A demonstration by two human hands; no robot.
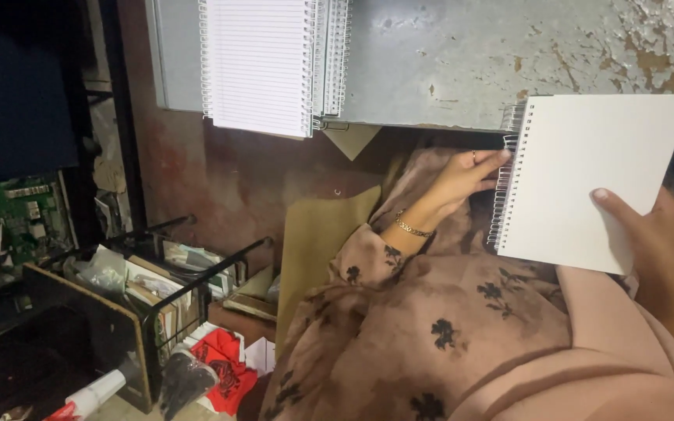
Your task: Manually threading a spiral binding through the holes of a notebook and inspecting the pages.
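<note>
A square white notebook with a wire spiral binding (590, 179) is held in the air, partly over the near edge of a grey metal table with a scratched, peeling surface (509, 54), and all places here are given from this notebook. Its cover is plain and smooth, and the thin wire loops run down its left side. The right hand (653, 234) grasps the notebook at its lower right edge, with the thumb pressed flat on the cover and the other fingers hidden behind it. The left hand (470, 175) is at the left side of the notebook, with the fingertips touching the wire spiral; the fingers are bent lightly around the loops, but I cannot tell if they really pinch them. This hand has a ring, and the wrist has a thin golden chain bracelet (411, 228). Below the notebook there is soft pink-brown cloth with dark flower prints (431, 327), which covers the lap and the arm. Far to the upper left of the notebook, a stack of lined spiral notebooks (263, 66) lies on the same table, with its lower part hanging over the edge. Far to the lower left, a red crumpled bag (224, 362) lies on the floor.
</note>
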